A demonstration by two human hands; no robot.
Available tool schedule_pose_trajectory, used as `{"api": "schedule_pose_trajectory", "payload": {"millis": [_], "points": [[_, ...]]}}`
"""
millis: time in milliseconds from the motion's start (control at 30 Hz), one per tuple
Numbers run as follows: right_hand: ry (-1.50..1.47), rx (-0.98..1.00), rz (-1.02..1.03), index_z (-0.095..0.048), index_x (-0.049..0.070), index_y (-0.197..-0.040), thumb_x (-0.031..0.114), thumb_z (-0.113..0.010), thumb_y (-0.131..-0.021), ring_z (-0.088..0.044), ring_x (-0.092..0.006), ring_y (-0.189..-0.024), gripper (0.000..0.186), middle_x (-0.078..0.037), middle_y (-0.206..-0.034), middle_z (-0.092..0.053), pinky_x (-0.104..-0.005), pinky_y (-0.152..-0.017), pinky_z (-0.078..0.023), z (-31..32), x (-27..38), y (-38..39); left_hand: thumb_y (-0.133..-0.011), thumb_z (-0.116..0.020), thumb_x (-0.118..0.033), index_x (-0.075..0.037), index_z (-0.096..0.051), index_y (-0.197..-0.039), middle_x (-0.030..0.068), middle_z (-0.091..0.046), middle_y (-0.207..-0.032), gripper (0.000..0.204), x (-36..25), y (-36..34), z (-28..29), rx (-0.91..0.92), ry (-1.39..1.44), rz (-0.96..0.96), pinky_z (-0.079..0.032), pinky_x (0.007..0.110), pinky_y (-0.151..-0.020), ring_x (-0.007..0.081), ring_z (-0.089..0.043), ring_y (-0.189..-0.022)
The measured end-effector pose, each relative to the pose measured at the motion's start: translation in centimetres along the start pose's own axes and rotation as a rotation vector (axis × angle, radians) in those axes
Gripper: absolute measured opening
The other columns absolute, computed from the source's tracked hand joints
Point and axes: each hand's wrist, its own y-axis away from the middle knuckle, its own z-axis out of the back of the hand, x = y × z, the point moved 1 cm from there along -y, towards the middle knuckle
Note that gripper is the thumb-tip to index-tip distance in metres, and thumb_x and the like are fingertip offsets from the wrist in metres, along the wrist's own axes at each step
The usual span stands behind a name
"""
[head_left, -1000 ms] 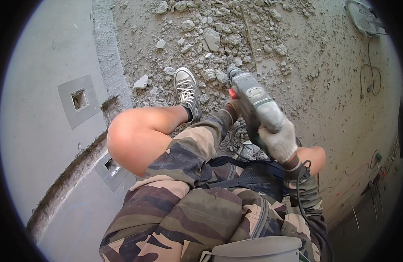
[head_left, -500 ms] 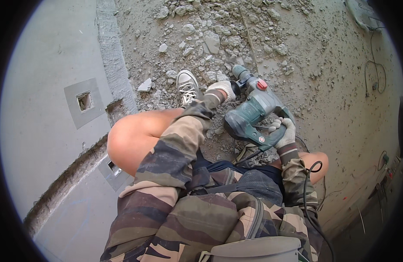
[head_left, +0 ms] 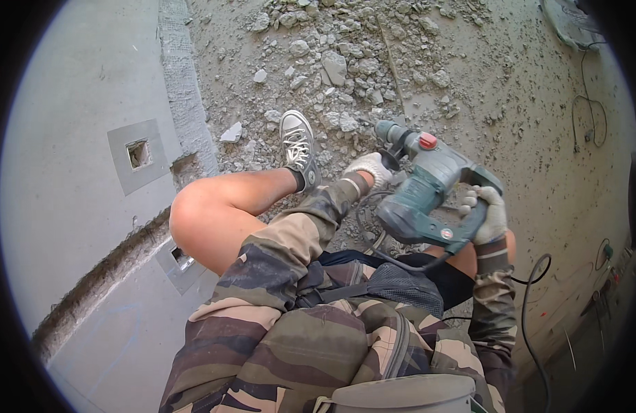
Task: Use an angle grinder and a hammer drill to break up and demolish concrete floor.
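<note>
A green and grey rotary hammer [head_left: 418, 189] with a red knob on its side lies across my lap, its nose toward the rubble ahead. My gloved right hand [head_left: 488, 213] is wrapped around its rear D-handle. My left hand [head_left: 373, 169], also gloved, closes on the black side handle [head_left: 389, 160] near the tool's nose; its fingertips are mostly hidden. From the base of the rear handle a black power cord [head_left: 421, 266] runs back in a loop. The tool's bit is hard to make out against the debris.
Broken concrete rubble [head_left: 335, 67] covers the floor ahead. At left a grey wall [head_left: 70, 186] has a chiselled groove [head_left: 108, 272] and a square box opening [head_left: 139, 155]. Another cable [head_left: 592, 113] lies at far right. My sneaker [head_left: 297, 141] rests beside the debris.
The rotary hammer has moved right and slightly back toward me, with both hands still on it. Its cord now bows out in a loop beside the tool.
</note>
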Motion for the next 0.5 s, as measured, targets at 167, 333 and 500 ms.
{"api": "schedule_pose_trajectory", "payload": {"millis": [167,333,500], "points": [[-0.141,-0.055,-0.064,-0.05,0.007,-0.085,0.01,-0.051,-0.08,-0.051,-0.014,-0.059,0.006,-0.002,-0.071,-0.05,-0.031,-0.055,-0.049,1.7,-6.3,-3.2,-0.068,-0.067,-0.039,-0.006,-0.066,-0.103,0.0206,-0.066,-0.103,0.048,3.4,-2.0,3.7,0.012,-0.259,-0.033,-0.049,0.039,-0.086,0.0354,-0.061,-0.101],[-0.236,-0.103,-0.009,-0.049,0.008,-0.083,0.011,-0.052,-0.079,-0.049,-0.0162,-0.06,0.006,-0.003,-0.071,-0.049,-0.0324,-0.055,-0.047,2.7,-10.7,-3.5,-0.066,-0.07,-0.047,-0.009,-0.067,-0.106,0.0159,-0.065,-0.11,0.055,4.5,-1.1,4.6,0.039,-0.312,-0.044,-0.048,0.038,-0.089,0.0314,-0.061,-0.105],[-0.208,-0.072,0.014,-0.049,0.008,-0.082,0.011,-0.051,-0.08,-0.048,-0.0156,-0.062,0.005,-0.002,-0.071,-0.048,-0.0309,-0.059,-0.047,1.8,-8.1,-1.2,-0.069,-0.066,-0.038,-0.009,-0.063,-0.106,0.0208,-0.065,-0.102,0.047,4.0,-0.8,2.5,-0.02,-0.267,-0.115,-0.049,0.041,-0.084,0.0356,-0.061,-0.1]]}}
